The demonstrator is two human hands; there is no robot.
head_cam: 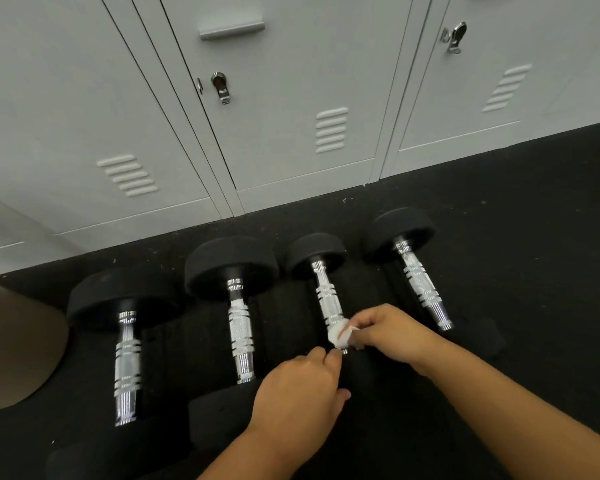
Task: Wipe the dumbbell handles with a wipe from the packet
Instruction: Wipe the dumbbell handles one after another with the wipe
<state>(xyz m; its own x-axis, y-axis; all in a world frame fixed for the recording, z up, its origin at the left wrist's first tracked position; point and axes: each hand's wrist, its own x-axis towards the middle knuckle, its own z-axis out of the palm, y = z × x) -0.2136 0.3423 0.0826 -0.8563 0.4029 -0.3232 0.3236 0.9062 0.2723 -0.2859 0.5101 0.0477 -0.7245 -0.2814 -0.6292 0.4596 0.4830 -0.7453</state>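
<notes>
Several black dumbbells with chrome handles lie side by side on the dark floor. My right hand (385, 332) holds a white wipe (340, 336) wrapped around the near end of the third dumbbell's handle (326, 292). My left hand (302, 393) rests on that dumbbell's near black weight, its fingertips touching the handle end just below the wipe. The leftmost dumbbell handle (127, 368), the second handle (241, 327) and the rightmost handle (421, 282) are untouched. No wipe packet is in view.
Grey metal lockers (291, 98) stand right behind the dumbbells along the back. A brown rounded object (11, 344) sits at the left edge. Black rubber flooring (534, 220) stretches to the right.
</notes>
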